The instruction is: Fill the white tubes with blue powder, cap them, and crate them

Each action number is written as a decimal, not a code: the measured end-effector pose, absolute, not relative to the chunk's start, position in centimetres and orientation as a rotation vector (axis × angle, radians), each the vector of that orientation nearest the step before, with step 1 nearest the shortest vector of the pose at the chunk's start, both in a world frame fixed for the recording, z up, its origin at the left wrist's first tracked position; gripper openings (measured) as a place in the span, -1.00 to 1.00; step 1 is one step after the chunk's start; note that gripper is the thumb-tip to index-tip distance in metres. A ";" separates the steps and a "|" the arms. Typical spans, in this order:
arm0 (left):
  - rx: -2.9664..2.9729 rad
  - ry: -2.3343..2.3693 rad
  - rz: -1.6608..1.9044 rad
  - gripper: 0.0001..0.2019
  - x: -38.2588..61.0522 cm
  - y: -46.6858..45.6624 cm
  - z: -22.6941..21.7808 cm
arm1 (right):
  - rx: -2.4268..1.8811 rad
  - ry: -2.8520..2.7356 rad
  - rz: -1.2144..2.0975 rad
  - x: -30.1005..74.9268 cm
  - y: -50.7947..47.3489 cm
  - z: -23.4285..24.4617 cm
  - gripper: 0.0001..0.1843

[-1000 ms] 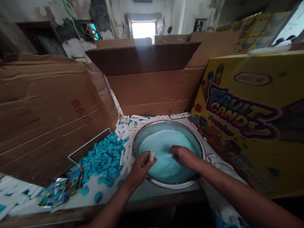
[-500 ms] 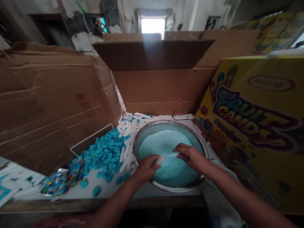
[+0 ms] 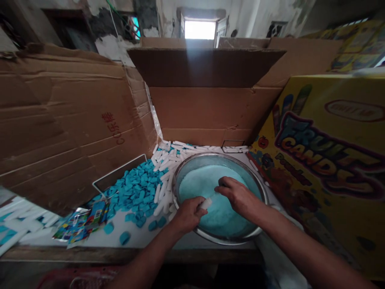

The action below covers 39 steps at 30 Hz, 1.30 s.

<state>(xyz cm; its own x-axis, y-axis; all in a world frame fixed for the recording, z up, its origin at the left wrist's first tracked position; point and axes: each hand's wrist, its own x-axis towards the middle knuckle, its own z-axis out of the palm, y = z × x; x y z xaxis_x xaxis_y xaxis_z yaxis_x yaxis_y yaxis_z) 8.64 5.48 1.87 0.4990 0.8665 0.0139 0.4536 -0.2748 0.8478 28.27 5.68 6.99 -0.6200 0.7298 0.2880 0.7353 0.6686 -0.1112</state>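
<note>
A wide metal bowl holds pale blue-green powder. Over its near left side, my left hand is closed around a short white plastic tube, its end tilted toward the bowl's middle. My right hand is above the powder, just right of the tube, with thumb and fingers pinched together. The thin white spoon-like tool seen in it a moment ago is now hidden by the fingers or too blurred to make out. A gap separates the two hands.
Blue caps are heaped left of the bowl, with white tubes between and behind. Printed wrappers lie near the table edge. Cardboard stands behind and at left; a yellow printed box stands at right.
My right hand has moved slightly up and turned, and the pale tool between the hands no longer shows. My left hand still holds the tube. The whole view has shifted slightly.
</note>
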 end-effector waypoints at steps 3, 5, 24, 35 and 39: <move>1.910 1.093 0.633 -0.89 8.6 5.5 1.7 | -1.177 -2.603 -0.047 28.1 5.9 7.2 -0.65; 1.915 1.095 0.640 -0.89 8.5 5.5 1.6 | -1.187 -2.617 -0.051 28.1 6.0 7.4 -0.66; 1.907 1.082 0.647 -0.93 8.4 5.5 1.7 | -1.186 -2.720 -0.102 27.4 6.0 8.5 -0.64; 1.934 1.116 0.611 -0.88 8.3 5.4 1.8 | -1.166 -2.729 -0.107 27.4 5.9 8.4 -0.64; 1.937 1.120 0.616 -0.87 8.3 5.4 1.9 | -1.186 -2.728 -0.114 27.2 5.8 8.6 -0.65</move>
